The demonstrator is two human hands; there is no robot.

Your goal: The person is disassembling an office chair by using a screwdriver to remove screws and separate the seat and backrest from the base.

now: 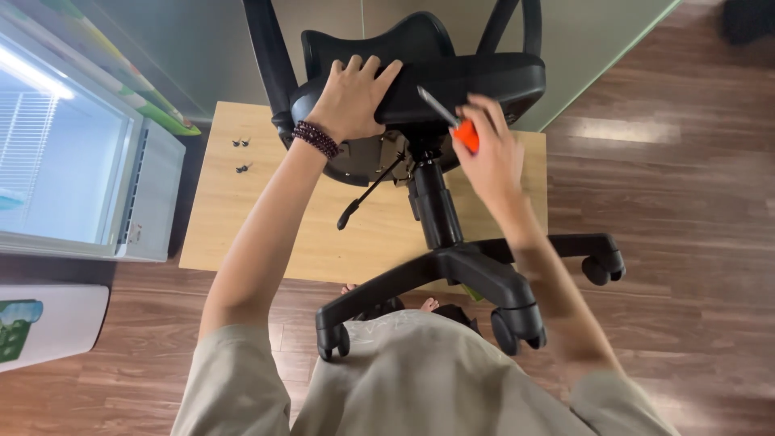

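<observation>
Left hand [353, 98] flat on chair seat [452, 81] – right hand [488, 153] clutching screwdriver [452, 123], tip up-left toward seat underside.

Dark wood-plank floor [670, 210] catches a patch of light at right. A pale wooden bench [242, 218] stands before a grey-green wall [202, 48], with a white glass-fronted cabinet [153, 194] at left.

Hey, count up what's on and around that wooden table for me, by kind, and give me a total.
Office chair, lying on the table: 1
Orange-handled screwdriver, in the right hand: 1
Small black screws, loose on the table: 3
Beaded bracelet, near the left hand: 1
Total: 6
</observation>
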